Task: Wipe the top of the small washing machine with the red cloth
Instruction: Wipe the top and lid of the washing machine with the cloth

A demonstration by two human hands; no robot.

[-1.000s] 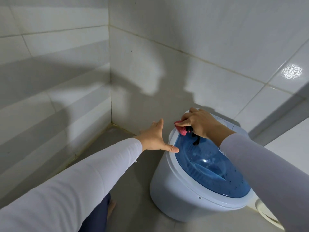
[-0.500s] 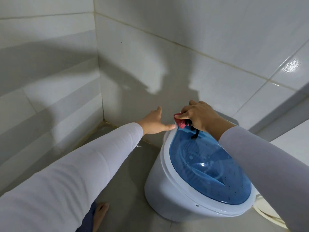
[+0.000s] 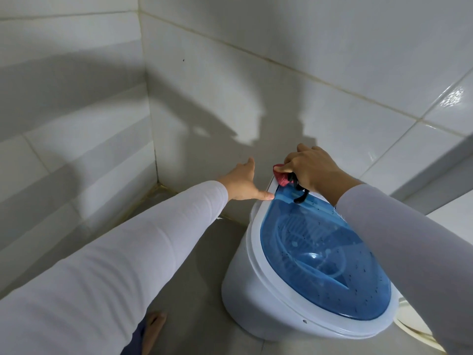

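The small washing machine (image 3: 245, 298) is a white round tub with a translucent blue lid (image 3: 327, 267), standing on the floor against the tiled wall. My right hand (image 3: 312, 172) is closed on the red cloth (image 3: 281, 178) and presses it on the white top at the lid's far edge. A black string or strap (image 3: 300, 197) hangs from under that hand onto the lid. My left hand (image 3: 243, 184) is spread flat, its thumb touching the machine's far left rim. Most of the cloth is hidden under my fingers.
White tiled walls meet in a corner (image 3: 156, 180) to the left of the machine. The grey floor (image 3: 210, 252) runs between the wall and the tub. A bare foot (image 3: 153, 329) shows at the bottom. A pale hose (image 3: 414, 331) curves behind the machine at lower right.
The view has shifted, so the machine sits lower and more to the right. My left thumb has moved up along the rim toward the cloth. My right hand stays on the cloth.
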